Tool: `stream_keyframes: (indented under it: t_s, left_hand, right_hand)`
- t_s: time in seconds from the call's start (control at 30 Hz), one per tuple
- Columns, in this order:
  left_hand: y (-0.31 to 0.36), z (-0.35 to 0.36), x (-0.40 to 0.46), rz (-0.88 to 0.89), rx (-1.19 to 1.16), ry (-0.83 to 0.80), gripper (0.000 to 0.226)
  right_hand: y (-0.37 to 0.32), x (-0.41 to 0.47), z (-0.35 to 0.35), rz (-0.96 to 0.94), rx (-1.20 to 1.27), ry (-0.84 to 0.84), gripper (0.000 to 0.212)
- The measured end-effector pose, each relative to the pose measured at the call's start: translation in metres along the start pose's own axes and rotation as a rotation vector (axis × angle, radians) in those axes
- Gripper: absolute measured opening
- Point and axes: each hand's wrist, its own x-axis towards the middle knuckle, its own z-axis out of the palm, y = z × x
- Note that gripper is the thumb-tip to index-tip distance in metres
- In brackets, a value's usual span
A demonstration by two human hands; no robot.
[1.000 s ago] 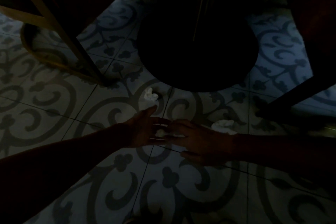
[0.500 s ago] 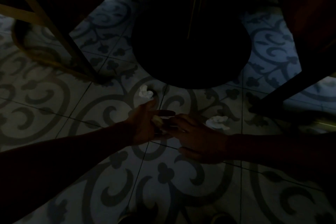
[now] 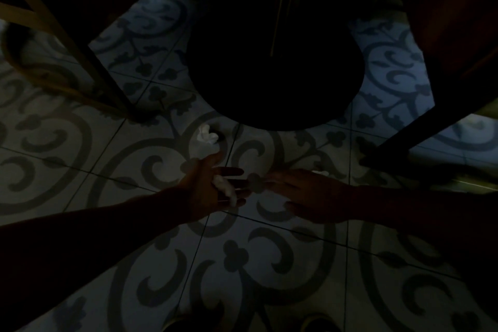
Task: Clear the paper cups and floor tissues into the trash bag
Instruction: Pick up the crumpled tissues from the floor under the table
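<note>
A dim tiled floor point(image 3: 269, 264) with grey scrollwork fills the frame, and a round dark table base point(image 3: 275, 75) sits in the upper centre with chair legs point(image 3: 89, 62) slanting in from the upper left and another from the right edge. The step in hand looks like gathering floor tissues under the table; no trash bag or paper cups show in this view.

The left hand point(image 3: 207, 191) reaches in from the lower left, palm turned partly up, thumb raised and fingers spread loosely, with a small crumpled tissue in the palm point(image 3: 225, 188) lying across them; the fingers are not curled tight around it, so it rests there more than it is gripped. The right hand point(image 3: 310, 194) comes in from the right edge, palm down and low over the floor, fingers extended toward the left hand, the tips near but apart from it. Whether it holds anything I cannot tell. A sliver of white at its upper edge point(image 3: 319, 172) may be another tissue beneath it, mostly hidden.

A loose tissue on the floor point(image 3: 207, 135) lies just beyond the left thumb, near the rim of the base. The next move likely calls for closing the left fingers over the wad and reaching forward for that piece.
</note>
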Motion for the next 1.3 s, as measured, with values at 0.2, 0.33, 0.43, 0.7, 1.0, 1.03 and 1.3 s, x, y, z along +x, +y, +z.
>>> stream_keyframes:
  t_s: [0.2,0.33,0.43,0.7,1.0,1.03,1.3]
  left_hand:
    - [0.002,-0.003,0.001,0.01,0.011,0.008,0.055]
    - [0.002,-0.006,0.001,0.012,-0.004,0.01,0.058]
    - [0.001,-0.007,0.001,0.018,0.035,0.014,0.057]
    - [0.001,-0.006,-0.001,0.066,0.088,0.024,0.056]
    - [0.001,-0.004,0.0,0.058,0.122,0.059,0.053]
    - [0.0,-0.004,0.0,0.054,0.119,0.056,0.053]
    - [-0.002,0.007,-0.004,0.023,0.112,0.059,0.06]
  right_hand:
    - [0.046,-0.016,0.002,0.203,-0.056,-0.099,0.078]
    - [0.059,-0.018,0.007,0.25,-0.05,-0.151,0.065]
    - [0.058,-0.016,0.009,0.285,-0.052,-0.137,0.046]
    - [0.06,-0.011,0.021,0.333,-0.046,-0.306,0.035]
    - [0.053,-0.009,0.019,0.387,0.211,-0.29,0.043]
    - [0.052,-0.006,0.019,0.399,0.223,-0.28,0.037]
    - [0.011,0.019,-0.008,0.311,0.361,0.059,0.02]
